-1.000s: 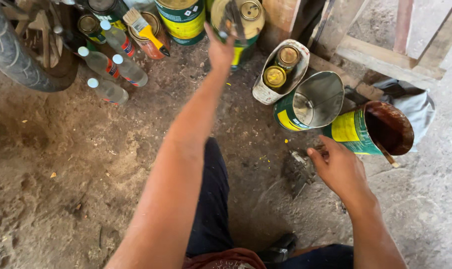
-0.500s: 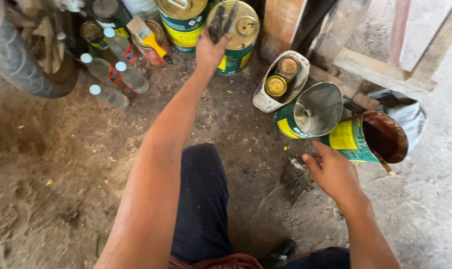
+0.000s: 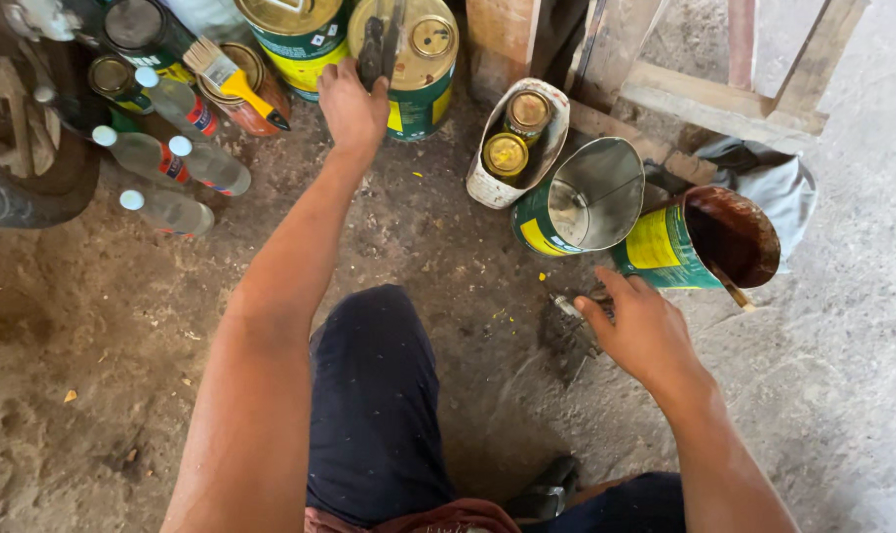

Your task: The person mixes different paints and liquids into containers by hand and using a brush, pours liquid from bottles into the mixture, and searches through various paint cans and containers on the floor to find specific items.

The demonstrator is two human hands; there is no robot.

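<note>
My left hand (image 3: 352,104) reaches far forward and grips the dark handle of a tool (image 3: 381,44) that lies across the top of a green and yellow paint can (image 3: 415,69). My right hand (image 3: 640,331) hovers low over the ground beside a tipped green and yellow can (image 3: 700,242) with brown paint inside. Its fingers are spread near a small dark object (image 3: 569,321) on the dirt. Whether they touch it is unclear. My dark-trousered knee (image 3: 374,395) lies between the arms.
An empty tipped can (image 3: 581,202) and a white container (image 3: 542,133) holding two small tins sit in the middle. Several clear bottles (image 3: 166,163), a yellow-handled brush (image 3: 233,77), more cans and a tyre (image 3: 18,168) crowd the left. Wooden boards (image 3: 704,94) stand behind.
My left hand has come back slightly and now closes on the tool handle on the can. The view has shifted closer; my right hand stays low near the tipped can.
</note>
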